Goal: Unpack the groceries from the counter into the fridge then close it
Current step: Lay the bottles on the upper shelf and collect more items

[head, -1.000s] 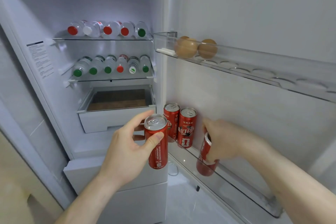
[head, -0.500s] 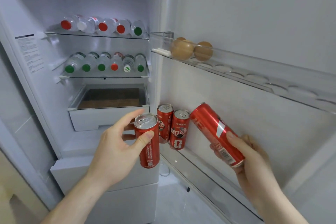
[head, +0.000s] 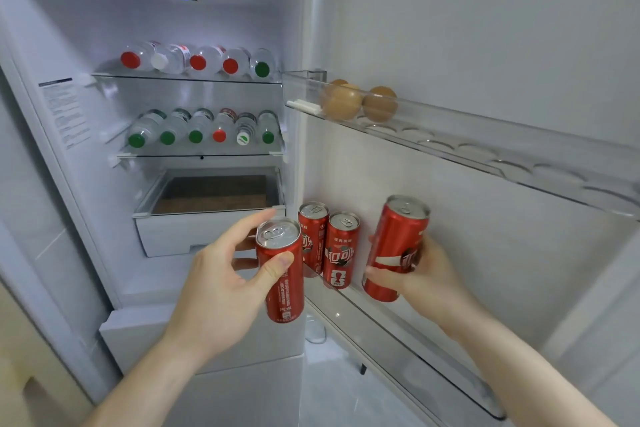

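Over the lower door shelf, near its hinge end: right can upright in the right hand, fingers wrapped round its lower half, base level with the shelf's front rail, seemingly not yet seated. Just left of it, two cans already standing side by side at the shelf's hinge-end corner. Further left, outside the shelf and in front of the fridge body, left can clamped in the left hand, thumb across the label. Stocking-the-door step, by the look of it. Next up, probably: lower the right can straight down behind the rail, beside the standing pair, without knocking them; then the left can into the free stretch further along. Above, eggs at the hinge end of the upper door shelf; bottles lying on the inner shelves. Door wide open, closing yet to come.
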The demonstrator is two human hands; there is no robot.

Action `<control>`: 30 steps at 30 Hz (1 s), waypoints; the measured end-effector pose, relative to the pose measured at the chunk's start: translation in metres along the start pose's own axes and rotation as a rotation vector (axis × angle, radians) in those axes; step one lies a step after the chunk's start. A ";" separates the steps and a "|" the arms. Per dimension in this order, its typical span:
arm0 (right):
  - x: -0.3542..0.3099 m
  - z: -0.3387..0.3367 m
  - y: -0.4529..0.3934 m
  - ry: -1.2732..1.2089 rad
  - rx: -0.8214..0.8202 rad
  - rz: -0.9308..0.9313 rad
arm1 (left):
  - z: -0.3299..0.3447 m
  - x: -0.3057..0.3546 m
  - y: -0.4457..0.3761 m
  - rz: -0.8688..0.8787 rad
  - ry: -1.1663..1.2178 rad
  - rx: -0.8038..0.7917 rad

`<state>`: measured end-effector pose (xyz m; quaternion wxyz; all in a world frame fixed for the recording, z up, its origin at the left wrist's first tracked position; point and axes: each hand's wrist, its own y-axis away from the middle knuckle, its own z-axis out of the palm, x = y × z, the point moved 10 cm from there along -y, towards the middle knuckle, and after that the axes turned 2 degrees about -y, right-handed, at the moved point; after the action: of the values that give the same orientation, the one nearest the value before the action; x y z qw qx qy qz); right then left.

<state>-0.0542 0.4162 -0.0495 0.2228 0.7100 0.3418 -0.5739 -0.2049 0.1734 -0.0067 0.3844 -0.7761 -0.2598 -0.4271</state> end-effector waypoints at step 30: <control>0.041 0.013 -0.023 0.302 -0.052 0.033 | 0.031 0.027 0.005 0.061 -0.022 -0.081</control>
<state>-0.0755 0.4319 -0.0907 0.1965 0.7877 0.3747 -0.4478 -0.1732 0.1978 0.0042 0.3625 -0.8032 -0.2228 -0.4170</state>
